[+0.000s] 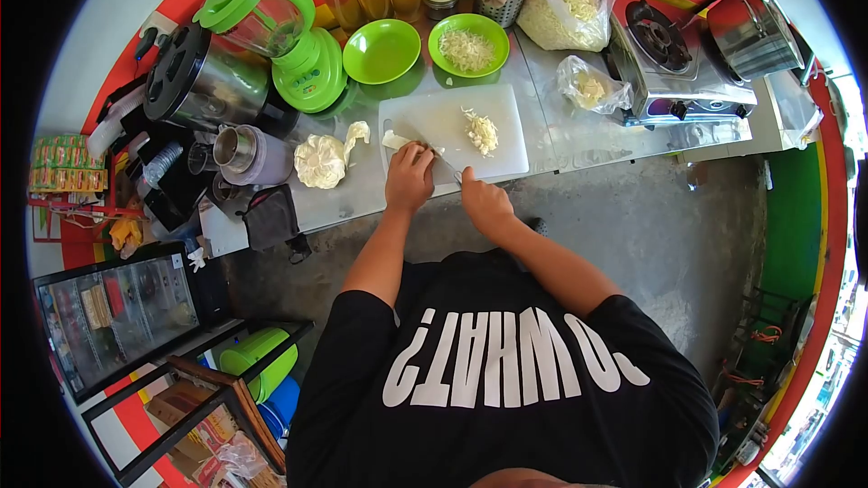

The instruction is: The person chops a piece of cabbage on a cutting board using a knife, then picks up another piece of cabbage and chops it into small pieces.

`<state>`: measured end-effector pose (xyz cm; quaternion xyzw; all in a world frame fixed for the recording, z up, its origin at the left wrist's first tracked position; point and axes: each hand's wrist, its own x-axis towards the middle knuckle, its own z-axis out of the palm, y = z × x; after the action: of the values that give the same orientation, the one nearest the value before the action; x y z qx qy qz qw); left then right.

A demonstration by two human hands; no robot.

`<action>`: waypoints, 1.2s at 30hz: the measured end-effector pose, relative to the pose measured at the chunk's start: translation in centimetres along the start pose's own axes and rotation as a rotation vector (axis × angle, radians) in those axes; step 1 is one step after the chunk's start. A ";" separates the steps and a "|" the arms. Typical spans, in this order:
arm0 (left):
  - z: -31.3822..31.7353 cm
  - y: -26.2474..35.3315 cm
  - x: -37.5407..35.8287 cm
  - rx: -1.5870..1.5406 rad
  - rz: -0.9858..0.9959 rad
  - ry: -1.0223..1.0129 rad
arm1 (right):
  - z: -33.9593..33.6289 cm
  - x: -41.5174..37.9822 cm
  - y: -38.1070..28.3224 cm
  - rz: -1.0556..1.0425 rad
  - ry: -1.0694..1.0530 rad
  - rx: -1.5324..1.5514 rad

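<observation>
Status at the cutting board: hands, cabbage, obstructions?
Left hand on cabbage piece. Right hand gripping knife. Shredded cabbage piled on cutting board, right of knife. No obstruction visible.

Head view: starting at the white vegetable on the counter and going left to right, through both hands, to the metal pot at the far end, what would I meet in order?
White vegetable → left hand → knife → right hand → small bag → metal pot.
</observation>
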<state>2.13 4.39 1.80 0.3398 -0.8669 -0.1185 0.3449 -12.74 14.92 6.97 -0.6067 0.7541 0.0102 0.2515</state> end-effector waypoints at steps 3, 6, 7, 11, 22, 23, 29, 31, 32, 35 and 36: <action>-0.1 -0.1 -0.2 -0.027 -0.045 -0.053 | 0.3 1.3 0.1 -0.002 0.044 0.022; 0.2 -0.4 -0.4 0.014 -0.033 -0.065 | -0.6 1.5 -0.3 -0.058 0.121 -0.020; 0.2 -0.4 -0.4 0.014 -0.032 -0.064 | -1.2 1.2 -0.6 -0.048 0.092 -0.022; 0.2 -0.2 -0.5 0.004 -0.024 -0.029 | -1.2 0.0 -1.3 0.048 0.002 0.012; 0.2 -0.2 -0.6 0.017 -0.041 -0.018 | -1.5 0.6 -1.3 -0.025 0.051 -0.013; 0.3 -0.2 -0.6 0.009 -0.042 -0.021 | -1.2 0.1 -1.3 -0.033 0.077 0.007; 0.4 -0.6 -0.9 -0.008 -0.042 -0.037 | 1.3 1.0 -1.1 0.049 0.068 -0.006; 0.5 -0.8 -0.8 -0.004 -0.043 -0.044 | 0.7 1.8 -1.4 0.032 0.061 -0.032; 0.6 -0.8 -0.9 0.010 -0.034 -0.033 | 0.5 1.9 -1.4 0.019 0.052 -0.057; 0.7 -0.6 -0.9 0.012 -0.033 -0.017 | -1.4 1.5 -1.8 -0.019 0.049 -0.108; 0.5 -0.5 -0.8 0.002 -0.044 -0.010 | -1.8 1.3 -1.8 -0.021 0.049 -0.109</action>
<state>2.49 4.53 0.73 0.3585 -0.8610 -0.1270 0.3376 -11.89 12.67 8.51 -0.6275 0.7519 0.0337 0.1995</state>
